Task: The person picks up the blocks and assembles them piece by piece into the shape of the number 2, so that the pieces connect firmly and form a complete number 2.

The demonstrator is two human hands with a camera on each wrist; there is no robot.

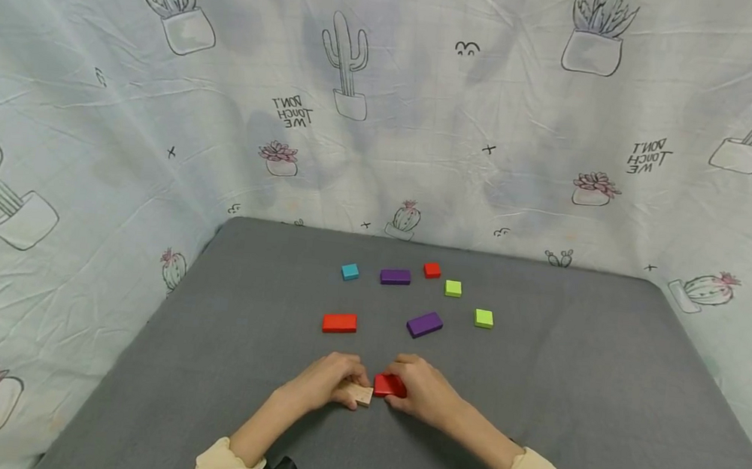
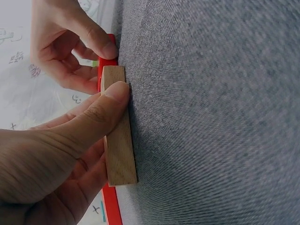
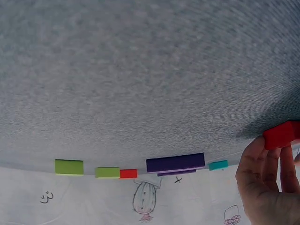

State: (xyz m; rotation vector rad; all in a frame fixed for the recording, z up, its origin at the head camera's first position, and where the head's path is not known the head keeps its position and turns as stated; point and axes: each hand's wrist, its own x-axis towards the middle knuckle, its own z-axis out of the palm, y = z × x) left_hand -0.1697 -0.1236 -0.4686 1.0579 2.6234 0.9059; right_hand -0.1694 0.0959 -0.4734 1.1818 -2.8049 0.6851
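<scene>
Near the front of the grey table, my left hand [image 1: 329, 381] grips a plain wooden block [image 2: 121, 150]. Its thumb lies along the block's near side in the left wrist view, with the other fingers behind it. Close by on the right, my right hand [image 1: 425, 390] pinches a red block [image 1: 388, 386] between thumb and fingers; that block also shows at the edge of the right wrist view. The two blocks sit end to end, touching or nearly so. Beyond the left hand lies a longer red block [image 1: 339, 323].
Farther back on the grey cloth [image 1: 262, 284] lie two purple blocks [image 1: 425, 324], two lime-green blocks [image 1: 483, 319], a small red block [image 1: 431, 270] and a small blue block [image 1: 350, 271]. A cactus-print curtain [image 1: 383, 160] hangs behind and beside the table.
</scene>
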